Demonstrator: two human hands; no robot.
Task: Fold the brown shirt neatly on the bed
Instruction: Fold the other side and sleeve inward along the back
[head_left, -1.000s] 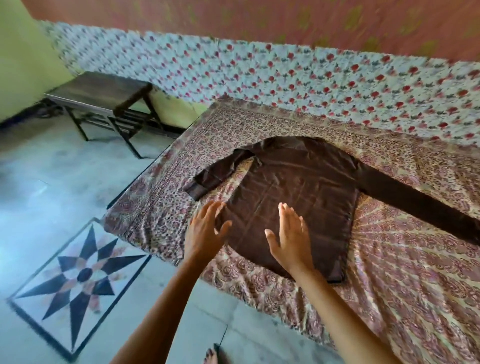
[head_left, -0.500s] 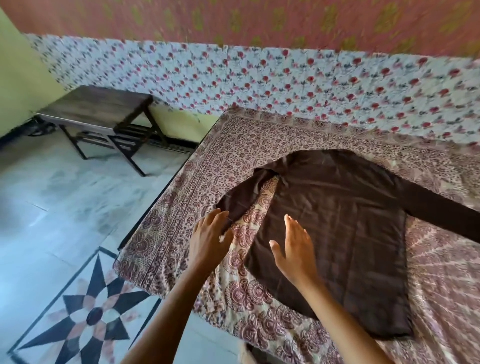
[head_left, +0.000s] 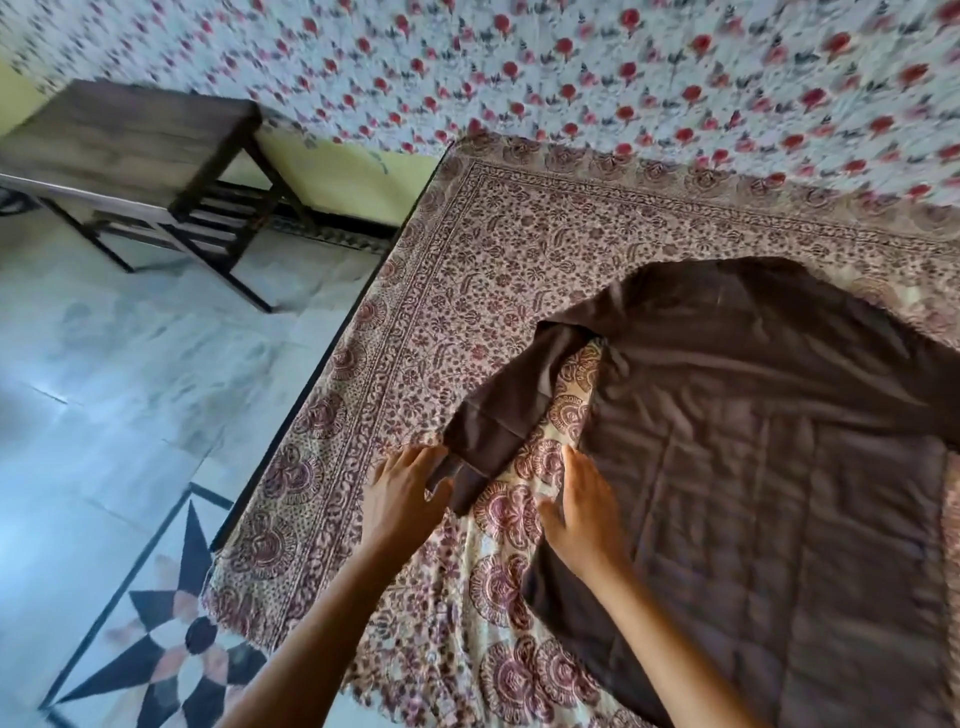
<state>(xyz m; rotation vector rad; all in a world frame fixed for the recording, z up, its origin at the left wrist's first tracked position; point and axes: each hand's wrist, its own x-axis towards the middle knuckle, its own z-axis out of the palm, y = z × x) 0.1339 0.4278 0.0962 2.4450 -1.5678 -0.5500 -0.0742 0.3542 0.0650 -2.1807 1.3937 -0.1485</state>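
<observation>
While the brown shirt (head_left: 753, 467) lies on the bed (head_left: 467, 270) beside a dark table (head_left: 130, 135), the left hand (head_left: 402, 496) pinches its sleeve (head_left: 498, 415); the right hand (head_left: 584, 504) rests spread flat.

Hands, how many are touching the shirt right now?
2. The left hand is at the sleeve cuff; the right hand lies flat on the shirt body's left edge.
</observation>
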